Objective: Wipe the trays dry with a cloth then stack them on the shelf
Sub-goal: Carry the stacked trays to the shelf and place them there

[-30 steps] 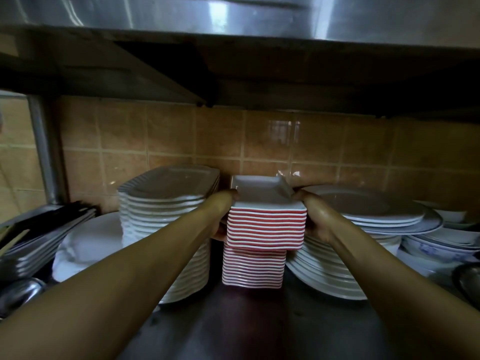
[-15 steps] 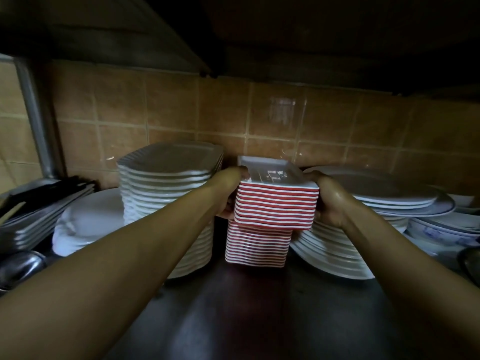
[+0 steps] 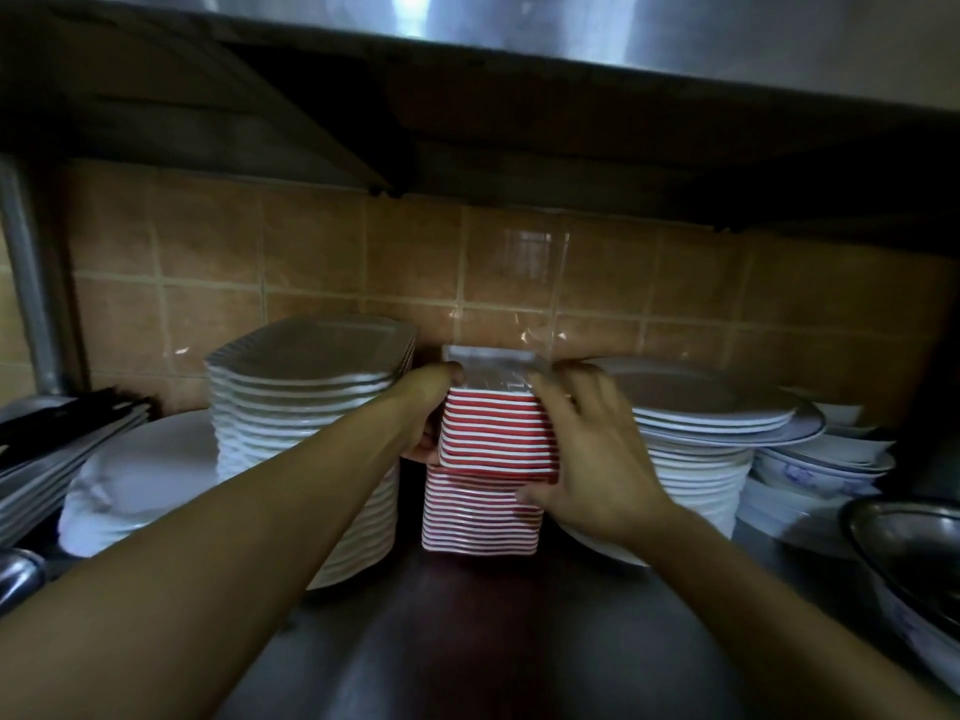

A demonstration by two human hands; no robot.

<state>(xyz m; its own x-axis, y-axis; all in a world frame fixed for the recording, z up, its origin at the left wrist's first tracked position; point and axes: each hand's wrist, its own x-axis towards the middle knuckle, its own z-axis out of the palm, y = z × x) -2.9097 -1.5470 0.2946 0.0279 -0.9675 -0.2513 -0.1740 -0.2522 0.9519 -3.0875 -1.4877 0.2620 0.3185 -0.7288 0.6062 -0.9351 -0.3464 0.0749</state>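
A stack of small square trays with red and white edges (image 3: 488, 501) stands on the dark metal shelf (image 3: 467, 641) against the tiled wall. Its upper batch (image 3: 493, 433) sits slightly offset to the right of the lower batch. My left hand (image 3: 428, 407) grips the left side of the upper batch, fingers curled behind it. My right hand (image 3: 592, 459) lies spread over the stack's right front corner, thumb on the lower batch and fingertips near the top rim. No cloth is in view.
A tall pile of white rectangular plates (image 3: 306, 423) stands left of the trays, a pile of round white plates (image 3: 696, 459) right. Flat white plates (image 3: 135, 475) and dark metal trays (image 3: 57, 439) lie far left. Bowls (image 3: 826, 459) and a steel bowl (image 3: 914, 553) crowd the right. An upper shelf (image 3: 519, 39) hangs overhead.
The upper batch has come down onto the lower stack. My right hand slid from the batch's right side to its front corner, fingers spread. My left hand stays on the left side.
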